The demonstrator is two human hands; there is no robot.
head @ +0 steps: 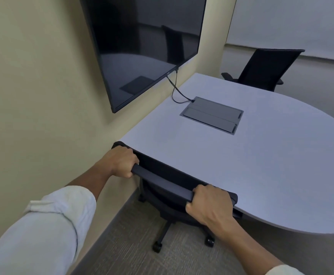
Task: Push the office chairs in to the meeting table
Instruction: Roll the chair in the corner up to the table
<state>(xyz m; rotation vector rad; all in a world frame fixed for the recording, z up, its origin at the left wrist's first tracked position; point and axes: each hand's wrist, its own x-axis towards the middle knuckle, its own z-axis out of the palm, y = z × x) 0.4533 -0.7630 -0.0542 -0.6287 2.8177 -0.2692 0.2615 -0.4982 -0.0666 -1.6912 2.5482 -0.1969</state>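
Observation:
A black office chair (pixel 163 180) stands right in front of me, its backrest top touching the near edge of the grey meeting table (pixel 261 159). My left hand (pixel 120 162) grips the left end of the backrest top. My right hand (pixel 209 204) grips its right end. The seat is under the tabletop; the wheeled base shows below on the carpet. A second black office chair (pixel 265 68) stands at the far side of the table, its seat hidden behind the tabletop.
A large dark screen (pixel 142 46) hangs on the beige wall at left, just above the table. A cable (pixel 175 90) runs from it to a grey connection box (pixel 211 115) set in the tabletop. Grey carpet (pixel 126 253) covers the floor below.

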